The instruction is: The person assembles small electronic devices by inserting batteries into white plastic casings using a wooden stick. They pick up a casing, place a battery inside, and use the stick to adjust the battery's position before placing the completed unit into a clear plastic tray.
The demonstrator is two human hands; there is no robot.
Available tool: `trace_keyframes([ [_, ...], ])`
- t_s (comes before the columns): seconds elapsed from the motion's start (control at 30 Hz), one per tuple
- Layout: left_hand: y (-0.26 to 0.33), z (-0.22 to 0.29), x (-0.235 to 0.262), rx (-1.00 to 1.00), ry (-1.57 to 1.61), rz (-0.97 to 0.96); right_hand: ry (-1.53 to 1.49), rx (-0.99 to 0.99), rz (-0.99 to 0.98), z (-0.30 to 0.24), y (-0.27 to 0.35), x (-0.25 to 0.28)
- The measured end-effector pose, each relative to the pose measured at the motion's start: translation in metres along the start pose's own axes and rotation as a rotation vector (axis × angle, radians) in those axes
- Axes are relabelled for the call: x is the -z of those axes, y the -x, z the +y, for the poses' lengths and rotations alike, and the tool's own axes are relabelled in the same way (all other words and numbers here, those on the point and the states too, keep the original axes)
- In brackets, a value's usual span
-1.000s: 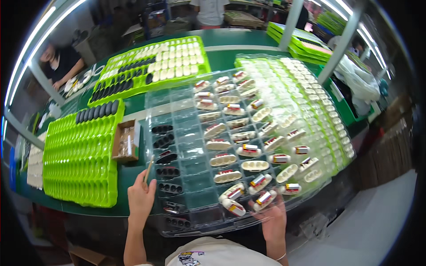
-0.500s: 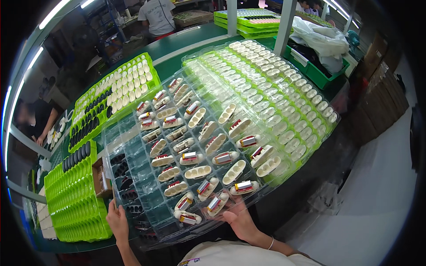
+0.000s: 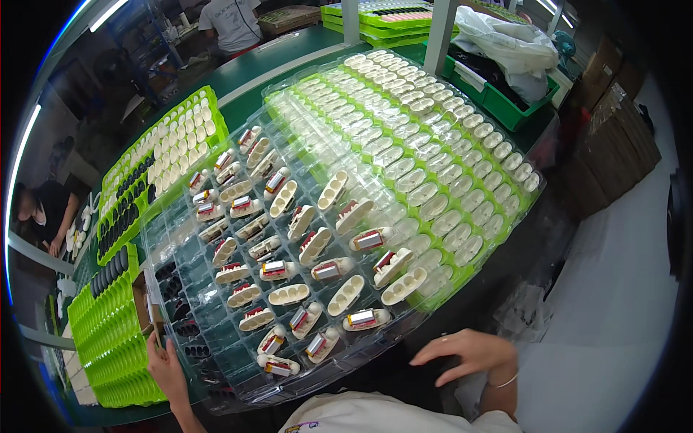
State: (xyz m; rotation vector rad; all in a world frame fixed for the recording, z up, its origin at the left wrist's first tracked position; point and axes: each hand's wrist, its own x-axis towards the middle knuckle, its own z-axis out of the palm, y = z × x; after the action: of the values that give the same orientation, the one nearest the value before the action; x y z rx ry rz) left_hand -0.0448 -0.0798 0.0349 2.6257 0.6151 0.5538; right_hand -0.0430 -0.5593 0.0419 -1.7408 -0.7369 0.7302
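Observation:
A large clear plastic tray lies in front of me on the green table. Its pockets hold several cream oval shells, many with red and silver inserts, and a left column of black parts. My left hand grips the tray's near left corner. My right hand hovers with fingers spread just off the tray's near right edge, holding nothing. A thin bracelet sits on that wrist.
Green trays with black and cream parts lie to the left. A stack of clear empty trays sits to the right on green ones. A green bin holds white bags. One person works at the left, another person at the back.
My right hand has come off the tray's front edge and moved right, fingers now spread. My left hand stays at the left corner. The view has swung so the tray sits diagonally.

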Motion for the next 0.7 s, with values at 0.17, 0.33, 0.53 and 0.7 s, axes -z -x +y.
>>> trace_keyframes([
  [0.17, -0.008, 0.054, 0.001, -0.038, 0.101, -0.056, 0.572, 0.081, 0.782, -0.043, -0.032, 0.143],
  [0.33, 0.001, 0.061, 0.008, -0.019, 0.112, -0.067, 1.062, -0.098, 0.898, 0.05, -0.106, 0.309],
  [0.53, 0.022, 0.046, 0.042, 0.154, 0.073, -0.009, 1.056, -0.206, 0.764, 0.095, -0.137, 0.367],
  [0.7, 0.01, 0.05, 0.053, 0.157, 0.166, -0.032, 0.872, -0.014, 0.818, 0.09, -0.147, 0.362],
])
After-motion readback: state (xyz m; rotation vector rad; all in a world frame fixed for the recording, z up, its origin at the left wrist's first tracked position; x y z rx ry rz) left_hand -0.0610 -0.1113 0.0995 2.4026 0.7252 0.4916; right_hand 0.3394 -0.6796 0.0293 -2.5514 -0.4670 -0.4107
